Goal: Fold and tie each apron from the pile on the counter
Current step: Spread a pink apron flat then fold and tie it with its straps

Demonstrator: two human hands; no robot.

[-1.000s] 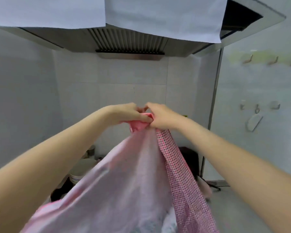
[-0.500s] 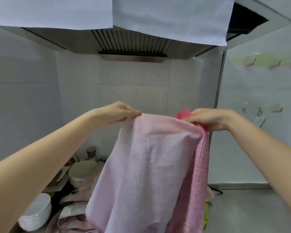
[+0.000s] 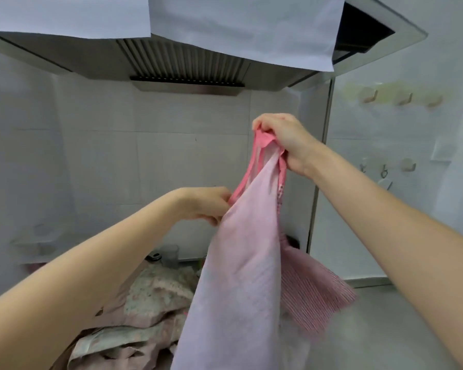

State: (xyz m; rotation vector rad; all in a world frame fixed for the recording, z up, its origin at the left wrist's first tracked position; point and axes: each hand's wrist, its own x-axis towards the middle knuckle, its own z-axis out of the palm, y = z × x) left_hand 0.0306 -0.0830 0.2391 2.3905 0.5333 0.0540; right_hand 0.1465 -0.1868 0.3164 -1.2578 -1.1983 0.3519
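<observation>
You held the pink apron (image 3: 241, 276) up in the air in front of the tiled wall (image 3: 118, 156), below the range hood (image 3: 187, 68). Your right hand (image 3: 284, 140) was the higher one, its fingers curled tight around the bunched top of the apron and its darker pink strap (image 3: 249, 166). Your left hand (image 3: 203, 205) sat lower and to the left, fingers curled and pinching the apron's edge where the strap met the cloth. The apron hung down from both grips, with a red-checked part (image 3: 313, 292) flaring out to the right. Beneath it, a pile of floral aprons (image 3: 145, 303) lay heaped on the counter (image 3: 372, 329).
</observation>
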